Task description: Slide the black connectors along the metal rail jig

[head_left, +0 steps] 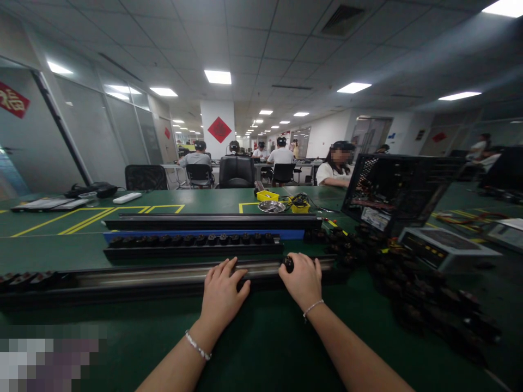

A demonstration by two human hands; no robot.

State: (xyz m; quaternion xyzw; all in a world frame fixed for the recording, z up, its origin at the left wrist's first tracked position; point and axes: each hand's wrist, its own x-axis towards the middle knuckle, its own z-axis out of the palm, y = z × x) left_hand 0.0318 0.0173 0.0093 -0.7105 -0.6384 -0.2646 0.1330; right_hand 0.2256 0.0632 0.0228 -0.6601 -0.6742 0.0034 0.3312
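A long black rail (pixel 143 276) with a metallic channel lies across the green table, and several dark round parts (pixel 35 280) sit in its left end. My left hand (pixel 224 288) rests on the rail near its middle, fingers spread, holding nothing. To its right, my right hand (pixel 302 277) holds a small black round part (pixel 288 264) between thumb and fingers over the channel. Behind lies a shorter black rail (pixel 196 249) with a row of black round parts. A blue strip (pixel 292 234) and another long black rail (pixel 212 222) lie beyond it.
Loose black parts (pixel 425 294) are heaped at the right, beside a metal power supply box (pixel 449 247) and an open computer case (pixel 396 190). Farther back are a metal dish (pixel 271 207) and a yellow tray (pixel 267 196). A person (pixel 337 166) sits across the table.
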